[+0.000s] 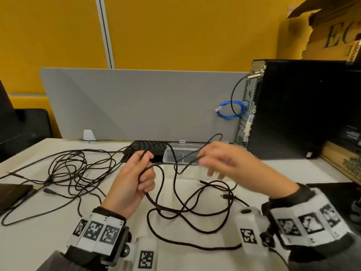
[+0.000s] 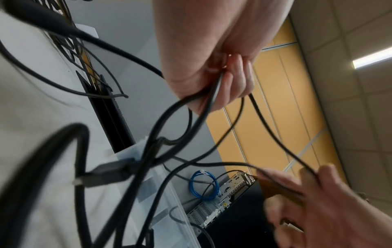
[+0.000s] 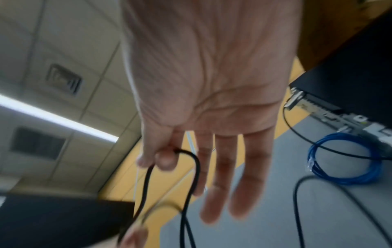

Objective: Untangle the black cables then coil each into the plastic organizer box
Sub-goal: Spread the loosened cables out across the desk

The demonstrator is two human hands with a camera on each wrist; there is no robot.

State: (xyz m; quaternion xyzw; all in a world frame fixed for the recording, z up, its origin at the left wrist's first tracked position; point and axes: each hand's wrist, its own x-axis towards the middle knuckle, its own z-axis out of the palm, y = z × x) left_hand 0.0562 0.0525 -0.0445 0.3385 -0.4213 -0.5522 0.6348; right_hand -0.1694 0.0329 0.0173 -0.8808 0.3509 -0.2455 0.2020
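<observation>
Black cables sprawl over the white desk: a loose tangle (image 1: 76, 169) at the left and looser loops (image 1: 195, 204) in front of me. My left hand (image 1: 143, 173) is raised above the desk with its fingers curled round a doubled black cable (image 2: 214, 94). My right hand (image 1: 203, 158), blurred by motion, pinches a strand of the same cable (image 3: 191, 161) between thumb and forefinger, its other fingers straight. The strand stretches between both hands. Behind the hands stands the clear plastic organizer box (image 1: 170, 155), with a cable loop arching over it.
A black keyboard (image 1: 148, 146) lies against the grey divider (image 1: 136, 102). A black computer tower (image 1: 293, 108) stands at the right with a blue network cable (image 1: 230, 111) coiled beside it. A dark tablet (image 1: 11, 194) lies at the left edge. USB plugs (image 1: 224, 196) lie on the desk.
</observation>
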